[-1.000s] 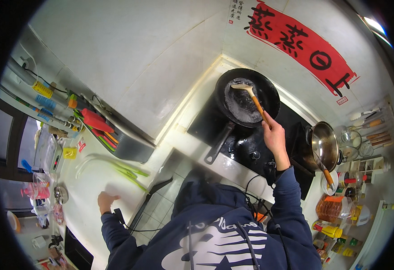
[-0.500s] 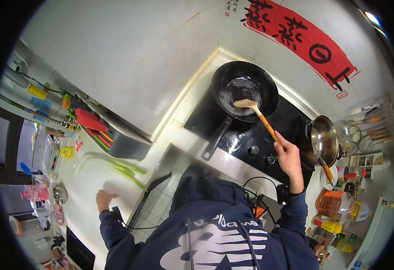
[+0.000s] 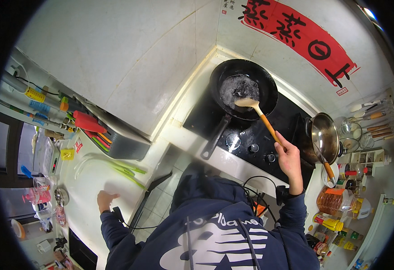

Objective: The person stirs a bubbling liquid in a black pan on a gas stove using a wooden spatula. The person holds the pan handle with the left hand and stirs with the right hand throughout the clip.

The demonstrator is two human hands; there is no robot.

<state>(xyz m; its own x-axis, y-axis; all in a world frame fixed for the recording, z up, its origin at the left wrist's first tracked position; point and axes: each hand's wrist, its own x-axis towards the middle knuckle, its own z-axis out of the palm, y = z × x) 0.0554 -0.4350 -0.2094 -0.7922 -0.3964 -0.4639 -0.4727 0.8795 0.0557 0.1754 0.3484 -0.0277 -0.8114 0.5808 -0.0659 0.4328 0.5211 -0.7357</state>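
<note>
My right hand (image 3: 290, 163) is closed around the wooden handle of a spatula (image 3: 265, 120). The spatula's pale, flat head rests at the near inner side of a black wok (image 3: 269, 92) on the stove. A clear, bubbly liquid (image 3: 239, 91) covers the wok's bottom. The wok's long handle points toward me, and no hand is on it. Over the white counter at the left, my left hand (image 3: 107, 200) holds nothing, its thumb stretched out and its other fingers loosely bent. Long green stalks (image 3: 127, 170) lie on the counter just beyond it.
A steel pot (image 3: 325, 135) with a wooden-handled utensil (image 3: 325, 164) stands at the right of the black stove (image 3: 255, 135). Bottles, among them a big oil jug (image 3: 334, 201), crowd the right side. A grey rack (image 3: 127, 144) holds knives and boards at the left.
The bubbly patch in the wok looks wider and lies farther from the spatula head. Both hands and the spatula have hardly moved; the view has shifted slightly.
</note>
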